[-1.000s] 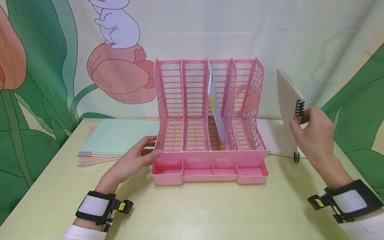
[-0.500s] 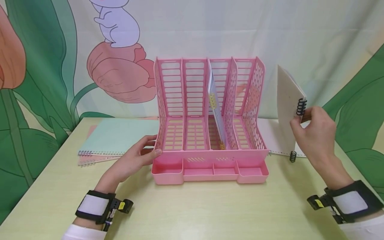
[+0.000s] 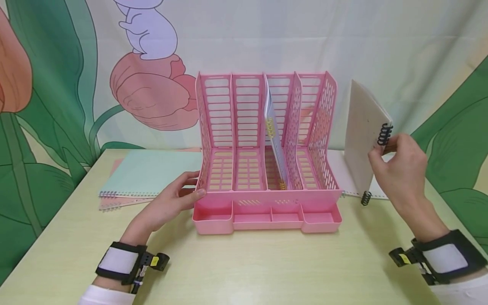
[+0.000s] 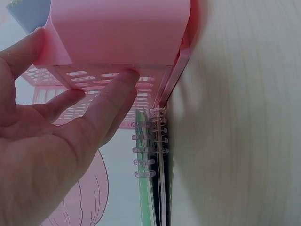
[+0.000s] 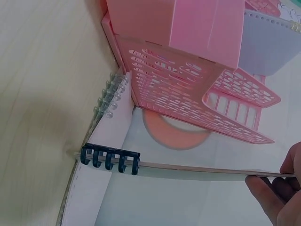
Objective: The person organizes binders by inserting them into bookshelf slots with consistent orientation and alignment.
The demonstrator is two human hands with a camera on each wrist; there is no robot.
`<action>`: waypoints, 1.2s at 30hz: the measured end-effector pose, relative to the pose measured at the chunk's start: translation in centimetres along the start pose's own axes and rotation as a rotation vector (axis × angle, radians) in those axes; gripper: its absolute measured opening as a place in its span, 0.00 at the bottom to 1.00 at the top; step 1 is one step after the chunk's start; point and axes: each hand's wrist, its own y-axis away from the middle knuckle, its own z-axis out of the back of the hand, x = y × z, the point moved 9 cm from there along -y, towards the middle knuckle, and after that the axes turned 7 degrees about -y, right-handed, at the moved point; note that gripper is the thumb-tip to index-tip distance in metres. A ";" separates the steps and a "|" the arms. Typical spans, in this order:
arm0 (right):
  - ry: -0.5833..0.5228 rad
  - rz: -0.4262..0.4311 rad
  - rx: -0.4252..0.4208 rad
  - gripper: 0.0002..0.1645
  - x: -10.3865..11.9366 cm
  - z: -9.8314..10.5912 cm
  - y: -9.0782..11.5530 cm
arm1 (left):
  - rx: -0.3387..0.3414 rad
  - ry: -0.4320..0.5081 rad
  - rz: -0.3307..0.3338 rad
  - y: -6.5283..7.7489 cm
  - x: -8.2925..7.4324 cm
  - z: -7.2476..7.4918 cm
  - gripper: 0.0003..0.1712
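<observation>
In the head view, a pink desk file rack (image 3: 217,198) with upright dividers and small front trays stands mid-table. My left hand (image 3: 173,201) holds its left front corner; in the left wrist view the thumb lies at the edge and the fingers on the slotted side wall (image 4: 106,75). My right hand (image 3: 402,163) pinches a spiral notebook (image 3: 364,127) with a pale cover and black coils, raised on edge right of the rack. The right wrist view has this notebook (image 5: 202,170) nearly edge-on, apart from the rack. Part of its coil edge is hidden by my hand.
A pale blue notebook (image 3: 277,152) with yellow coils leans in the rack's third compartment from the left. Green (image 3: 152,171) and pink (image 3: 126,204) spiral notebooks lie overlapped at left. A white spiral notebook (image 3: 339,167) lies flat at right. A patterned curtain (image 3: 381,51) hangs behind.
The notebook in my right hand has turned, its lower end swinging left and more of its cover showing. That hand has barely shifted. My left hand and the rack stay where they were.
</observation>
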 end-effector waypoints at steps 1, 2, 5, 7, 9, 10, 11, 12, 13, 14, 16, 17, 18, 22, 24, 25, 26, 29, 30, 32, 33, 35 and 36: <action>-0.004 0.011 -0.008 0.10 0.0 0.1 0.0 | 0.000 -0.001 0.000 0.0 0.0 0.0 0.38; -0.007 0.020 -0.018 0.10 0.1 0.1 0.0 | 0.001 0.000 -0.001 0.0 0.0 0.0 0.38; -0.014 0.041 -0.039 0.09 0.0 0.4 0.1 | 0.001 -0.005 0.000 0.0 -0.1 0.0 0.38; -0.014 0.047 -0.043 0.09 0.0 0.5 0.1 | 0.000 -0.008 0.001 0.1 -0.1 0.0 0.38; -0.010 0.045 -0.038 0.09 0.0 0.6 0.2 | 0.000 -0.011 0.002 0.1 0.0 0.0 0.39; -0.008 0.043 -0.033 0.09 0.0 0.7 0.2 | 0.000 -0.009 0.003 0.1 0.0 0.0 0.39; -0.006 0.040 -0.031 0.09 0.1 0.8 0.2 | 0.000 -0.010 0.003 0.1 0.0 0.1 0.39; -0.004 0.038 -0.031 0.10 0.1 0.9 0.2 | 0.000 -0.009 0.003 0.1 0.0 0.1 0.40; -0.003 0.036 -0.031 0.10 0.1 1.0 0.2 | 0.000 -0.009 0.004 0.1 0.0 0.1 0.40; 0.000 0.035 -0.033 0.10 0.0 1.1 0.2 | 0.001 -0.008 0.004 0.1 0.0 0.1 0.40; 0.001 0.025 -0.040 0.10 -0.1 1.4 0.2 | 0.003 -0.002 0.005 0.1 0.0 0.1 0.40; 0.003 0.015 -0.042 0.10 -0.3 1.5 0.1 | 0.003 -0.002 0.007 0.1 0.1 0.1 0.40; 0.007 0.008 -0.044 0.11 -0.4 1.7 0.1 | 0.004 -0.001 0.007 0.1 0.1 0.1 0.40; 0.033 -0.045 -0.036 0.13 -1.1 2.1 0.1 | 0.005 -0.002 0.009 0.1 0.1 0.1 0.41; 0.047 -0.060 -0.034 0.14 -1.3 2.3 0.1 | 0.005 -0.006 0.009 0.0 0.1 0.0 0.41; 0.053 -0.065 -0.029 0.14 -1.4 2.5 0.1 | 0.004 -0.006 0.009 0.0 0.1 0.0 0.41; 0.060 -0.067 -0.023 0.14 -1.5 2.6 0.1 | 0.005 -0.005 0.008 0.0 0.1 0.0 0.41; 0.078 -0.080 0.016 0.13 -1.5 2.9 -0.2 | 0.004 -0.004 0.006 0.0 0.0 0.0 0.40; 0.084 -0.088 0.038 0.13 -1.6 2.9 -0.3 | 0.003 -0.004 0.005 0.0 0.0 0.0 0.40; 0.097 -0.108 0.084 0.12 -1.6 3.0 -0.5 | 0.000 -0.004 0.004 0.0 -0.1 0.0 0.40; 0.102 -0.119 0.107 0.13 -1.7 3.0 -0.7 | -0.001 -0.006 0.004 0.0 -0.1 0.0 0.39; 0.114 -0.139 0.149 0.13 -1.8 3.0 -0.8 | -0.004 -0.009 0.004 0.0 -0.1 0.0 0.39; 0.121 -0.152 0.169 0.15 -1.8 2.9 -0.9 | -0.004 -0.008 0.004 0.0 -0.1 0.0 0.39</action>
